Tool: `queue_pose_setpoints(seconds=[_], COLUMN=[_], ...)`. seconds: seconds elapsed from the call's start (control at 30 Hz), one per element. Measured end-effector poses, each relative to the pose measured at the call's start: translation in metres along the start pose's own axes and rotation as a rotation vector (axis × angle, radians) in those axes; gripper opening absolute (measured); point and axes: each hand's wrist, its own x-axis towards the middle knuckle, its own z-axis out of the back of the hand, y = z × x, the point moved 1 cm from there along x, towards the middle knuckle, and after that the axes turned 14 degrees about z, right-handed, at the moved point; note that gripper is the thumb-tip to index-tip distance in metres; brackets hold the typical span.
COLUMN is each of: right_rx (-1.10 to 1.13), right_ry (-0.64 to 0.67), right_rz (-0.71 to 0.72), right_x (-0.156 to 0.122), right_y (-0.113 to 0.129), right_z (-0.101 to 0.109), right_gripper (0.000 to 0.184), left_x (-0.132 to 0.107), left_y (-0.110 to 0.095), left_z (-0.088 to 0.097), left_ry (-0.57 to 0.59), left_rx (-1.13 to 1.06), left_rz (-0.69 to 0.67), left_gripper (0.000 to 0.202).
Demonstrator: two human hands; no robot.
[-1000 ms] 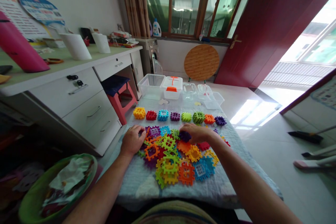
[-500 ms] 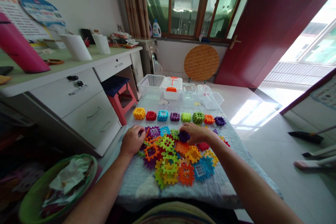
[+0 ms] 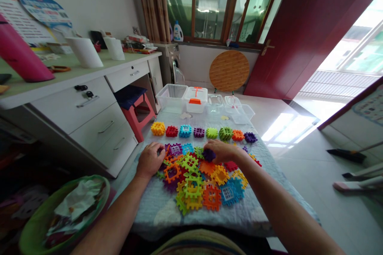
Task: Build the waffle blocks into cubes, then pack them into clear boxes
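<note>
My right hand (image 3: 222, 152) is closed on a dark purple building block (image 3: 208, 154) over the back of a loose heap of notched plastic pieces. At the heap's left edge rests my left hand (image 3: 151, 160), fingers curled inward; a small dark bit shows at the fingertips, too hidden to name. Nearest to it are a purple window piece (image 3: 174, 150) and an orange frame piece (image 3: 172, 172). The heap also holds a lime green piece (image 3: 190, 163), a yellow piece (image 3: 220, 175) and a blue window piece (image 3: 231, 192).
Behind the heap runs a row of stacked blocks sorted by colour, from yellow (image 3: 158, 128) to dark purple (image 3: 250, 137). Clear plastic boxes (image 3: 172, 101) stand at the far end of the cloth-covered table (image 3: 167, 217). A green waste basket (image 3: 28, 227) is at lower left.
The view has shifted slightly. Both hands stay almost in place; the dark purple block in my right hand has turned or shifted a little.
</note>
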Motion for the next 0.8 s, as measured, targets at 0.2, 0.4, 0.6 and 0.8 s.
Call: queue_pose_setpoints(seconds=[0.2, 0.4, 0.6, 0.8], right_rx=[0.024, 0.011, -0.079, -0.088], right_ry=[-0.111, -0.459, -0.499, -0.353], right_rz=[0.037, -0.081, -0.456, -0.561], right_x=[-0.007, -0.076, -0.143, -0.144], right_y=[0.002, -0.031, -0.108, -0.134], right_z=[0.005, 0.041, 0.046, 0.025], right_gripper=[0.049, 0.049, 0.052, 0.054], left_x=[0.0, 0.002, 0.005, 0.006], left_y=[-0.002, 0.004, 0.011, 0.014], left_z=[0.002, -0.001, -0.005, -0.007], left_ry=[0.002, 0.0, 0.002, -0.001], left_rx=[0.003, 0.017, 0.008, 0.022], left_rz=[-0.003, -0.021, -0.048, -0.042], left_gripper=[0.017, 0.019, 0.022, 0.023])
